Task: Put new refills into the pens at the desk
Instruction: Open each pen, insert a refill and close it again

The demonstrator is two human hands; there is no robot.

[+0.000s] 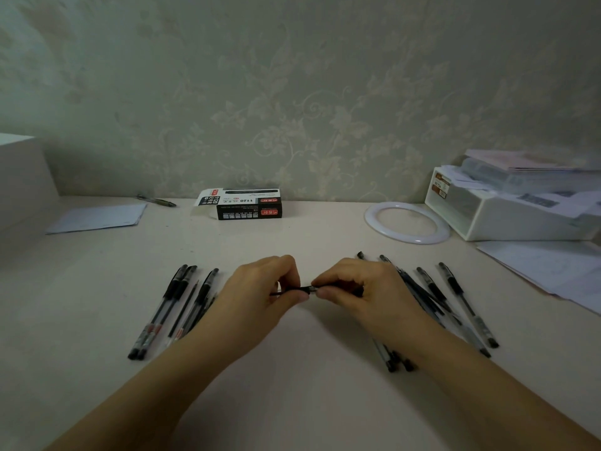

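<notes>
Over the middle of the pale desk (292, 346), my left hand (260, 294) and my right hand (357, 291) hold one black pen (302, 290) level between them. Each hand pinches an end with thumb and fingers, and only the short middle stretch of the pen shows. Several black gel pens (175, 307) lie in a group left of my left hand. Another group of several pens (455, 304) lies fanned out to the right, partly hidden under my right wrist. A black-and-white refill box (247, 205) lies open at the back centre.
At the back right, a white ring (406, 222) lies beside a white drawer box (507, 209) stacked with papers. Loose sheets (553, 271) cover the right edge. A blue-grey notepad (97, 218) and a lone pen (156, 200) lie back left, near a white block (19, 177).
</notes>
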